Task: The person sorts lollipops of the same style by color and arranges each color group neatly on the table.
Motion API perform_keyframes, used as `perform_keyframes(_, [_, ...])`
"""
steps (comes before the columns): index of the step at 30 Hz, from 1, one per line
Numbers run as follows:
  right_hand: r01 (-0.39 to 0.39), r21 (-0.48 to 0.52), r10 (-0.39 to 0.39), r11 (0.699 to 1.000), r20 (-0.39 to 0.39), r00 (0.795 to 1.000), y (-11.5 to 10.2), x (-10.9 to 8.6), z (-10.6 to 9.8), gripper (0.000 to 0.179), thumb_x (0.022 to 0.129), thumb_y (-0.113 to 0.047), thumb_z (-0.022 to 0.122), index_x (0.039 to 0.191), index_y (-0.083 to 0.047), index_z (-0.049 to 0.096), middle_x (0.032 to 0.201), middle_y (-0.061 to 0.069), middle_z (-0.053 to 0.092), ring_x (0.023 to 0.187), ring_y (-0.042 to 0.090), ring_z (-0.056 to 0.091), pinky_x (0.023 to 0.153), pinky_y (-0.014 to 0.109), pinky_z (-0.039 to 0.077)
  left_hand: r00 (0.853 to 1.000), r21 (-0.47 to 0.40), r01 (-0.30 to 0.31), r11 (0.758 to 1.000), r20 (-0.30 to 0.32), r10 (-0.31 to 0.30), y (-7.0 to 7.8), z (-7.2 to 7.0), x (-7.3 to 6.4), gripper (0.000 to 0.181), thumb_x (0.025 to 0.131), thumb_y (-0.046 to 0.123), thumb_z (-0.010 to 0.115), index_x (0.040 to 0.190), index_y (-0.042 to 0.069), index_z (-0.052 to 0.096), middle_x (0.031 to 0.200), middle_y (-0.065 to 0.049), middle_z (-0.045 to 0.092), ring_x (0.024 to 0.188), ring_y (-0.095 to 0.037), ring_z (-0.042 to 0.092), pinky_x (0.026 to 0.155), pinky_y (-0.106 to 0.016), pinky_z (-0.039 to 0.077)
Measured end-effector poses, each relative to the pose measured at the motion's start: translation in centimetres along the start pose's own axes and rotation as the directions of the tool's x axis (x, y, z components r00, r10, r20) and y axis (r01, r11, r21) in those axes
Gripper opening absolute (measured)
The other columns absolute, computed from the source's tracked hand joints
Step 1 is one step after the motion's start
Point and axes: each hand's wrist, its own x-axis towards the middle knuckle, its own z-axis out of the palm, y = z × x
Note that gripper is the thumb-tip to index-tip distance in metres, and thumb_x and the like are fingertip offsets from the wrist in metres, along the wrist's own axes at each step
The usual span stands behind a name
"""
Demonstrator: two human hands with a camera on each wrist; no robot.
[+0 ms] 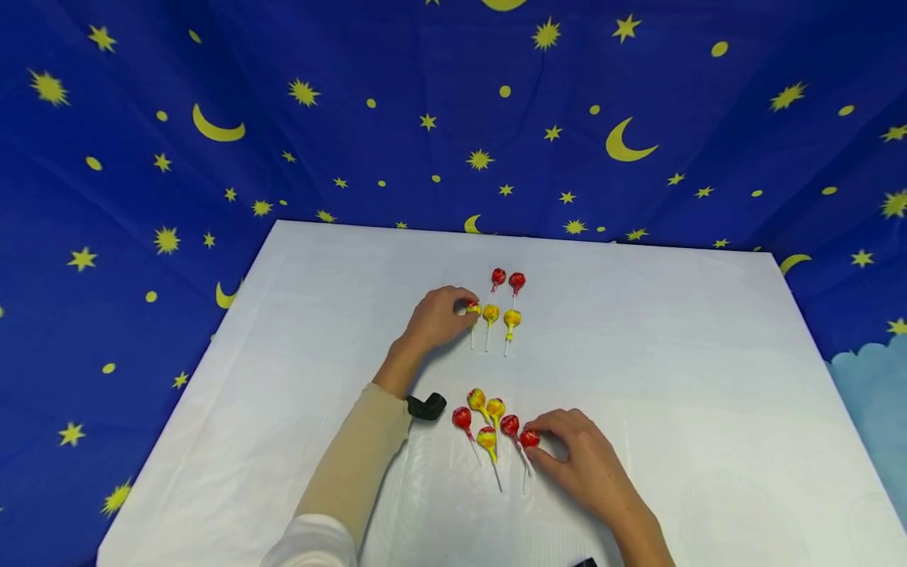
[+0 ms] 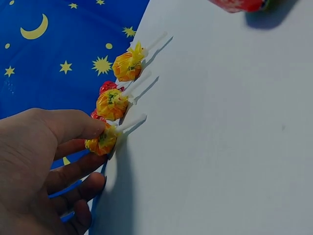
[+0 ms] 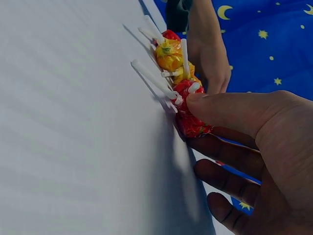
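Note:
In the head view my left hand (image 1: 438, 319) pinches a yellow-wrapped lollipop (image 1: 474, 310) between thumb and forefinger, at the left end of a row. Two more yellow lollipops (image 1: 491, 313) lie to its right, and behind the row are two red lollipops (image 1: 517, 281). The left wrist view shows the thumb on the yellow wrapper (image 2: 101, 143), its white stick pointing away from the palm. Nearer the front, my right hand (image 1: 584, 465) pinches a red lollipop (image 1: 530, 439) at the right side of a loose group. Another red lollipop (image 1: 510, 425) lies right beside it.
The group also holds yellow lollipops (image 1: 486, 439) and a red lollipop (image 1: 462, 417) at its left, sticks toward the front. A black curved piece (image 1: 427, 407) sits at my left wrist. White covering spreads over the table (image 1: 708, 354); a blue starry cloth (image 1: 397, 142) hangs behind.

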Motion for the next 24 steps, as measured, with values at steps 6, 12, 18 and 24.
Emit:
perform_keyframes(6, [-0.015,-0.005,0.015,1.0,-0.001,1.0,0.1,0.0,0.0,0.028,0.074,-0.028,0.085,0.098,-0.03,0.071,0.094,-0.026,0.06,0.092,-0.002,0.051,0.082,0.033,0.047,1.0,-0.007,-0.027,1.0,0.004,0.028,-0.2,-0.2,-0.2,0.029,0.087,0.031,0.07,0.113,0.017,0.07,0.105,0.002,0.064,0.09,-0.014,0.056,0.083,-0.034,0.044])
perform_keyframes(12, [0.007,-0.019,-0.007,1.0,-0.022,1.0,0.0,0.1,0.1,0.027,0.074,-0.028,0.084,0.098,-0.03,0.071,0.094,-0.024,0.06,0.091,-0.001,0.05,0.08,0.032,0.047,0.999,-0.035,-0.031,0.999,-0.02,0.031,-0.5,-0.9,-0.2,0.035,0.087,0.032,0.072,0.117,0.016,0.069,0.102,0.001,0.063,0.082,-0.015,0.052,0.074,-0.033,0.043])
perform_keyframes(18, [0.011,-0.032,-0.012,0.999,-0.036,0.999,-0.2,0.1,0.1,0.028,0.074,-0.028,0.084,0.098,-0.029,0.071,0.094,-0.023,0.061,0.089,0.0,0.05,0.079,0.032,0.047,0.999,-0.007,-0.023,1.0,-0.032,0.023,-0.4,-1.7,-0.6,0.036,0.087,0.032,0.072,0.119,0.016,0.068,0.103,0.001,0.062,0.086,-0.016,0.053,0.077,-0.034,0.044])
perform_keyframes(24, [0.032,-0.043,-0.034,0.999,-0.046,0.998,-0.1,-0.1,0.2,0.027,0.073,-0.029,0.084,0.097,-0.029,0.071,0.094,-0.023,0.061,0.089,-0.001,0.05,0.079,0.031,0.047,0.998,-0.025,-0.043,0.999,-0.048,0.042,-0.3,-2.2,-1.7,0.036,0.087,0.032,0.072,0.118,0.014,0.069,0.112,-0.002,0.063,0.099,-0.02,0.056,0.087,-0.038,0.043])
